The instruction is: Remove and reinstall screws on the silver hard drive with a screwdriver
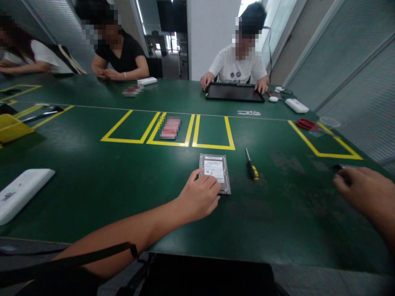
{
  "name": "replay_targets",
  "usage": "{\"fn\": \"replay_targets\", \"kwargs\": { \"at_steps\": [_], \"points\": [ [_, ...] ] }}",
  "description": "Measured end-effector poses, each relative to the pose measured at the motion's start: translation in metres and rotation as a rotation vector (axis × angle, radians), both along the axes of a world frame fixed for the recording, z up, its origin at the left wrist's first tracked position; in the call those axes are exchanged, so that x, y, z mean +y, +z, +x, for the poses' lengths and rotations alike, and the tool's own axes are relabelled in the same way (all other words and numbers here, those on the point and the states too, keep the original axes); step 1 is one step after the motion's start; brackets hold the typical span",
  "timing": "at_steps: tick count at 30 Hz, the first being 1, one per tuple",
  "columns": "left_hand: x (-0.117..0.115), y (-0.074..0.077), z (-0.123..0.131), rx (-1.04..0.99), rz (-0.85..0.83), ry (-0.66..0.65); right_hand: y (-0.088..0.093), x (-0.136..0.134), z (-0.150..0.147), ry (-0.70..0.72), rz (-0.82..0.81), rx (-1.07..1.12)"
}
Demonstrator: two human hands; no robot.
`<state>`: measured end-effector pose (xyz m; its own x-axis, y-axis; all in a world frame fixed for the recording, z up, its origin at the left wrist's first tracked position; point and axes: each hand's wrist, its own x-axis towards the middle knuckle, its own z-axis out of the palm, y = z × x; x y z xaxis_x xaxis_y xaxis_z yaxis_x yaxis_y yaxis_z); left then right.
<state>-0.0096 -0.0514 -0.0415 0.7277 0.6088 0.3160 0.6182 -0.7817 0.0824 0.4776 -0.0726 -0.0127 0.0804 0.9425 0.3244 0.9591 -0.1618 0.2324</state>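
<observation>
A silver hard drive (215, 166) with a white label lies flat on the green table. My left hand (202, 193) is closed at its near left part, fingers bent over the label. To the right of the drive lies a screwdriver (253, 169) with a black and yellow handle, its shaft pointing away from me; neither hand touches it. Far to the right, my right hand (359, 187) is blurred, its fingers curled together at the table. Something dark shows by those fingertips, too hidden to name.
Yellow tape frames (214, 146) mark the table (123, 176); one holds a pixelated pink item (170, 128). A white device (24, 193) stands at left, a yellow bin (14, 127) behind it. Red-handled item (305, 124) lies at right. Opposite, a person handles a black panel (234, 92).
</observation>
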Motion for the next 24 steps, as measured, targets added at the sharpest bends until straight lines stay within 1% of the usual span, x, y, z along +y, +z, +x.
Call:
{"fn": "replay_targets", "kwargs": {
  "at_steps": [1,2,6,8,9,11,13,15,18,21,24],
  "points": [
    [0.0,0.0,0.0,-0.001,0.001,0.002,0.007,0.004,-0.018,0.007,-0.02,-0.015],
    [0.0,0.0,-0.001,-0.001,0.0,0.002,0.014,0.007,-0.037,0.04,0.003,-0.026],
    [0.001,-0.001,-0.002,-0.006,-0.005,-0.001,0.039,0.011,-0.119,0.41,0.091,-0.049],
    [0.002,-0.002,-0.002,-0.015,-0.002,-0.006,0.048,0.009,-0.158,0.582,0.095,0.042],
    [0.003,-0.002,-0.002,-0.024,0.002,-0.008,0.051,0.008,-0.176,0.645,0.082,0.088],
    [0.004,-0.003,-0.003,-0.055,0.013,-0.012,0.055,0.005,-0.209,0.74,0.069,0.178],
    [0.004,-0.004,-0.003,-0.116,0.03,-0.017,0.055,0.003,-0.236,0.805,0.024,0.29],
    [0.004,-0.004,-0.005,-0.215,0.065,-0.031,0.053,0.003,-0.255,0.841,-0.054,0.427],
    [0.005,-0.006,-0.008,-0.41,0.159,-0.065,0.045,0.004,-0.274,0.887,-0.187,0.667],
    [0.006,-0.008,-0.01,-0.55,0.239,-0.111,0.033,0.006,-0.283,0.919,-0.3,0.881],
    [0.006,-0.01,-0.011,-0.602,0.249,-0.164,0.021,0.007,-0.286,0.922,-0.4,1.039]
  ]
}}
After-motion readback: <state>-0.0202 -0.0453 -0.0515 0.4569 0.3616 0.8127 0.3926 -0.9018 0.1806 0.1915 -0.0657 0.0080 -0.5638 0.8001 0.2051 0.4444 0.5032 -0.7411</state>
